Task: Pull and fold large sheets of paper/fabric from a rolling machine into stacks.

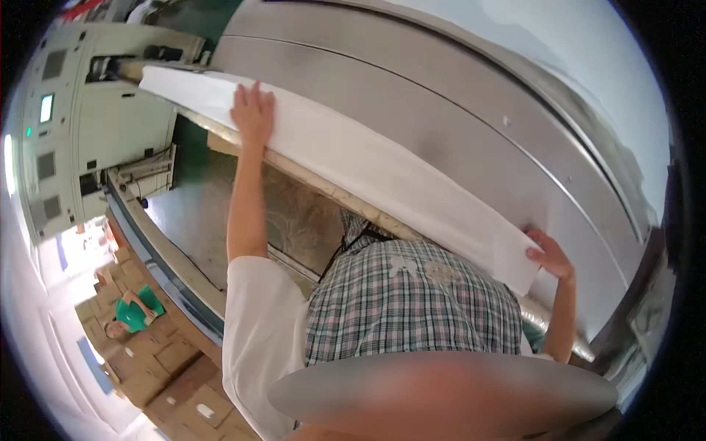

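Observation:
A long strip of white sheet material (368,165), cloth or film, lies along a pale roller (331,192) that crosses in front of my body. My left hand (253,117) rests on the strip towards its far left end, fingers stretched out and somewhat apart. At the near right end my right hand (551,257) pinches the strip's edge, with the thumb showing on top and part of the fingers hidden. Beyond the strip runs a broad grey metal panel (412,95) of a machine.
A pale machine cabinet (110,132) with a lit screen stands at the left, by the roller's far end. A long rail (169,250) runs behind my left arm. Stacked cardboard boxes (173,349) and a person in green (140,309) are at the lower left.

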